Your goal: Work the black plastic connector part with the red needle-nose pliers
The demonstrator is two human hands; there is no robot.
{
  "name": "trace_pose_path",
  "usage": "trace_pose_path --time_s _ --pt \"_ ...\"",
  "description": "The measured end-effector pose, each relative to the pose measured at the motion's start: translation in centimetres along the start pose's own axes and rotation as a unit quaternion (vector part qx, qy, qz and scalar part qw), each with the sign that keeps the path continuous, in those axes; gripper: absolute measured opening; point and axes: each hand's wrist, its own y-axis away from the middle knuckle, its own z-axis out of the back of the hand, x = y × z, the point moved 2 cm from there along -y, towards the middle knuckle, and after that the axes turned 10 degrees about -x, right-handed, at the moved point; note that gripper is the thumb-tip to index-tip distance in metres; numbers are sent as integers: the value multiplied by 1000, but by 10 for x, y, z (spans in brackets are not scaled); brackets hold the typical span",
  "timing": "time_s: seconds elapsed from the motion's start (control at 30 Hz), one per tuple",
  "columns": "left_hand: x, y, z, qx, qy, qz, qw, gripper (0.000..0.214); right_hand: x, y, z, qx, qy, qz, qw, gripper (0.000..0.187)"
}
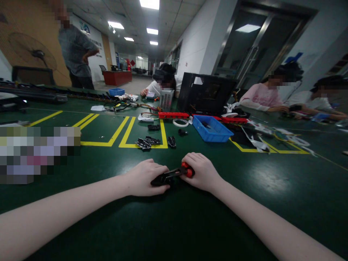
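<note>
Near the middle of the green table, my left hand (148, 177) is closed on a black plastic part (162, 178), long and angular, held between thumb and fingers. My right hand (202, 172) is wrapped round a red-and-black-handled tool (188, 170); its exact kind is partly hidden by the fingers. The tool's dark front end meets the right end of the black part between the two hands. Beyond them lie several similar black plastic parts (152, 140), another one (172, 141) and a small black piece (183, 132).
A blue bin (214, 134) holds a dark item. Behind it stand red power strips (174, 115), a white tape ring (181, 123), a metal box (166, 99) and a black computer case (206, 92). Co-workers sit across the table; another person (76, 47) stands at left.
</note>
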Motion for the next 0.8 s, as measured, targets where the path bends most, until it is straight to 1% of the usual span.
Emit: trace_pose_path --time_s 0.13,0.3,0.47,0.8 --pt "0 0 1 1 2 4 1000 22 2 0 1 -1 2 12 1000 20" --pt "-1 0 2 1 4 7 1000 23 3 0 1 11 11 14 1000 17" --pt "-1 1 2 1 -1 7 1000 24 3 1 1 17 11 26 999 19" --pt "-2 1 2 -2 -7 15 1000 24 3 2 1 1 14 43 999 18"
